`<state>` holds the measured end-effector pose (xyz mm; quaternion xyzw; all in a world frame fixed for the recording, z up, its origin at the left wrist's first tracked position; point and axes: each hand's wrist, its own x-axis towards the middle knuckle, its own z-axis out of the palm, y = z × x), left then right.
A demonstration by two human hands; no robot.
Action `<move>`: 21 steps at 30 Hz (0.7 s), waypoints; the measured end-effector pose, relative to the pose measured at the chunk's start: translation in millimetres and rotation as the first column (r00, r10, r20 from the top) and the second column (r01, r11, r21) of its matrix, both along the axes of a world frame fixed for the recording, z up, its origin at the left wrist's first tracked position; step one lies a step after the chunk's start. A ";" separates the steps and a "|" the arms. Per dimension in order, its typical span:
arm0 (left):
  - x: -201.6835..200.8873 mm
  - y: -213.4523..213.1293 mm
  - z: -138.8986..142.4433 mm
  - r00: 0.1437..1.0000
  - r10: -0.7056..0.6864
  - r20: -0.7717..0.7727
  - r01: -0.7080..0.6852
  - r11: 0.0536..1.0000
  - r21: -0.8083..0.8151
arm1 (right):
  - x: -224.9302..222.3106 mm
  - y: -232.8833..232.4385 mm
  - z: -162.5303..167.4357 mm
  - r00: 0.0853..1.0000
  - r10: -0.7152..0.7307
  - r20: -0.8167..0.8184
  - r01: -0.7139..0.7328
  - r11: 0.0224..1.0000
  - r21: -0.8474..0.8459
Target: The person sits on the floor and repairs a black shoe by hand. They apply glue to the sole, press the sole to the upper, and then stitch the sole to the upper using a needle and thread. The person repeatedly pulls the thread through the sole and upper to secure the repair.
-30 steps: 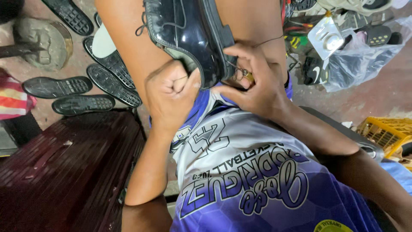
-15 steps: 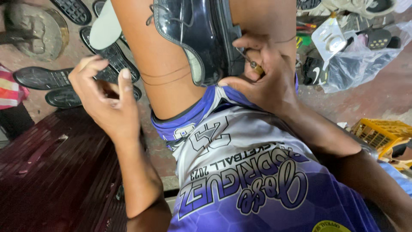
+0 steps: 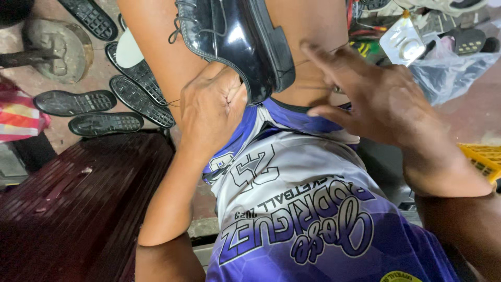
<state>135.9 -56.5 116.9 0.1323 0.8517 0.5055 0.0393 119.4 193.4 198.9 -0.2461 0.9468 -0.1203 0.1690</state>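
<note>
Glossy black leather shoe (image 3: 235,42), sole edge facing the camera, wedged between two bare knees at the top of the frame, laces showing at its upper left. Left hand (image 3: 211,107) pressed against the shoe's lower left edge, fingers curled in tight against the leather and sole rim; whether anything thin sits pinched inside that curl, cannot tell. Right hand (image 3: 376,99) just to the right of the shoe, apart from it, fingers spread wide and holding nothing solid, index pointing up and left toward the sole. Thin dark thread (image 3: 313,60) running from the shoe's right edge across the bare thigh toward the right hand. Below both hands, blue and white printed sports shorts (image 3: 292,209) covering the lap.

On the floor at upper left, several loose black rubber soles (image 3: 104,122) lying tread up, close together, one white insole (image 3: 128,49) among them. Round grey metal shoe last stand (image 3: 57,47) further left. Dark red slatted wooden bench (image 3: 78,209) at lower left. Clear plastic bag (image 3: 449,62) at upper right, yellow plastic crate (image 3: 482,159) at the right edge.
</note>
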 end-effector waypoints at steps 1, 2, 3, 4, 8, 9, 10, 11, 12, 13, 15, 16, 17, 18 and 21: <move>1.9 2.6 -0.9 0.999 0.034 0.002 -0.034 0.999 0.019 | 2.7 -1.6 -5.6 0.992 -0.031 -0.121 0.021 0.996 -0.087; 3.7 5.2 -1.7 0.998 0.059 0.010 -0.059 0.997 0.042 | 7.1 -3.9 -12.4 0.970 -0.079 -0.231 0.039 0.984 -0.171; 5.2 8.3 -2.8 0.996 0.089 0.034 -0.091 0.993 0.077 | 11.0 -5.1 -20.4 0.978 -0.098 -0.186 0.054 0.973 -0.226; 5.9 10.2 -3.8 0.992 0.118 0.054 -0.124 0.986 0.110 | 12.9 -6.5 -29.9 0.983 -0.113 -0.144 0.069 0.957 -0.280; 7.9 12.0 -6.4 0.973 0.142 0.182 -0.163 0.981 0.104 | 14.9 4.5 -47.8 0.976 -0.175 0.132 0.201 0.954 -0.224; 8.6 10.3 -6.2 0.987 0.085 0.134 -0.101 0.988 0.120 | 15.0 8.8 -47.0 0.963 -0.194 0.187 0.238 0.936 -0.258; 8.5 6.7 -5.8 0.996 0.029 0.081 -0.040 0.990 0.134 | 13.9 12.4 -45.7 0.949 -0.207 0.239 0.273 0.917 -0.290; 7.6 4.1 -5.9 0.999 -0.027 0.023 0.023 0.989 0.145 | 12.3 14.8 -44.5 0.933 -0.217 0.286 0.307 0.897 -0.319; 6.6 1.6 -6.3 0.998 -0.060 0.018 0.058 0.993 0.104 | 10.8 15.5 -43.9 0.954 -0.187 0.235 0.276 0.853 -0.443; 5.3 -1.3 -6.4 0.995 -0.097 0.022 0.096 0.993 0.064 | 9.4 14.9 -44.0 0.969 -0.165 0.185 0.242 0.794 -0.558; 2.5 -2.5 -8.2 0.989 -0.146 0.026 0.145 0.989 0.004 | 6.6 10.7 -47.6 0.963 -0.152 0.222 0.268 0.613 -0.743; 0.3 -2.3 -9.7 0.988 -0.156 0.022 0.156 0.988 -0.018 | 4.6 6.4 -52.5 0.942 -0.141 0.306 0.335 0.492 -0.804; -1.6 -1.6 -10.8 0.986 -0.167 0.020 0.168 0.985 -0.040 | 3.8 1.2 -58.1 0.915 -0.118 0.387 0.402 0.360 -0.842; -2.4 -0.5 -11.5 0.986 -0.163 0.021 0.163 0.986 -0.037 | 5.3 -4.5 -63.4 0.880 -0.085 0.468 0.474 0.224 -0.851; -5.3 4.2 -12.9 0.988 -0.154 0.028 0.154 0.988 0.001 | 10.2 -18.5 -75.7 0.809 0.005 0.588 0.588 -0.018 -0.809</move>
